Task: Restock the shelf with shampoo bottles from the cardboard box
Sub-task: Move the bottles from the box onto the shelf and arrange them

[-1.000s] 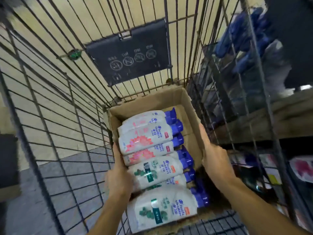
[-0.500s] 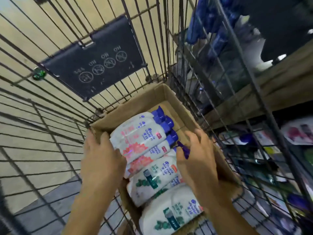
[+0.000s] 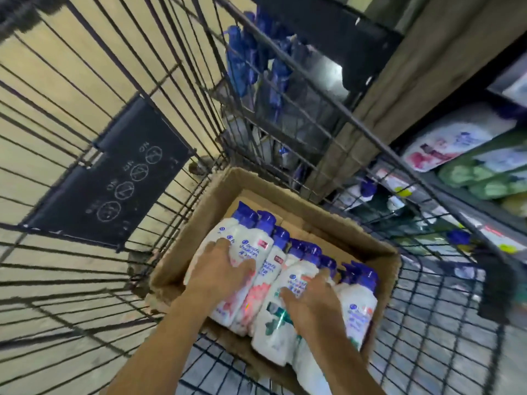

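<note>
An open cardboard box [image 3: 199, 223] sits in a wire cart and holds several white shampoo bottles with blue caps, lying side by side. My left hand [image 3: 222, 269] is pressed down over a pink-labelled bottle [image 3: 251, 252] at the left of the row, thumb and fingers on either side of it. My right hand [image 3: 310, 300] clasps a green-labelled bottle [image 3: 273, 329] in the middle in the same way. Another bottle [image 3: 359, 306] lies against the box's right wall. The bottles are still in the box.
The cart's black wire walls [image 3: 313, 89] surround the box, with a dark warning sign [image 3: 114, 178] on the far panel. Beyond the right wall, store shelves [image 3: 484, 212] carry shampoo packs [image 3: 450, 143]. Blue items [image 3: 248, 61] hang behind the cart.
Both hands left the box's sides and came down onto the bottles. The view swung right, bringing the shelves into sight.
</note>
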Tool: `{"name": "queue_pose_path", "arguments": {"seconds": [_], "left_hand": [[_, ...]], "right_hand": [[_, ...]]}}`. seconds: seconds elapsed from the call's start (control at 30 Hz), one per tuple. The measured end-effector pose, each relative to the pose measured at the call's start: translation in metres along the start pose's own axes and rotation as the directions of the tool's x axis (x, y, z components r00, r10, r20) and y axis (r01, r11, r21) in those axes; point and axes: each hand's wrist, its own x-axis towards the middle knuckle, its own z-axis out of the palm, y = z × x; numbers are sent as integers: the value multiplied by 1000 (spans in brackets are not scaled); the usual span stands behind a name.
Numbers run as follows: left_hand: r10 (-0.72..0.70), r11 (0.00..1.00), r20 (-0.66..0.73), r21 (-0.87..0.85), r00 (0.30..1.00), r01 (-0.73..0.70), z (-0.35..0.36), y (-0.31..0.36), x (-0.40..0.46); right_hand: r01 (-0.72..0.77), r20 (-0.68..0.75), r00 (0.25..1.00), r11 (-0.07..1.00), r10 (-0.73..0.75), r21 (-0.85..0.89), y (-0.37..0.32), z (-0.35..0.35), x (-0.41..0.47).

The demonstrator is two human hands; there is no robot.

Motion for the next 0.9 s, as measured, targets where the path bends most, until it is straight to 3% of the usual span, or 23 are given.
{"name": "queue_pose_path", "arguments": {"seconds": [0.13, 0.2, 0.3, 0.47, 0.63, 0.77, 0.83, 0.9], "left_hand": [[74, 993, 76, 88, 994, -81, 5, -2, 13], [81, 996, 124, 29, 989, -85, 2, -5, 20], [50, 998, 196, -56, 979, -39, -1, -9, 25], [-6, 993, 212, -111, 977, 31, 5, -12, 19], [0, 975, 284, -214, 959, 64, 5, -19, 21], [3, 989, 218, -142, 976, 29, -13, -12, 17], [22, 991, 176, -131, 984, 1, -22, -8, 12], [24, 990, 175, -139, 984, 0, -22, -1, 7]], "right_hand": [[-76, -14, 997, 997, 76, -22, -5, 15, 9], [-81, -43, 996, 996, 79, -43, -5, 20, 13], [-103, -66, 992, 989, 111, 109, 0, 29, 15], [-69, -219, 966, 956, 135, 285, 5, 49, 6], [-126, -74, 983, 920, 165, 372, 9, 44, 15], [-3, -131, 988, 869, 78, 494, 9, 25, 7], [64, -165, 986, 881, 16, 469, 7, 18, 4], [46, -105, 994, 916, -4, 399, 8, 12, 5]]}}
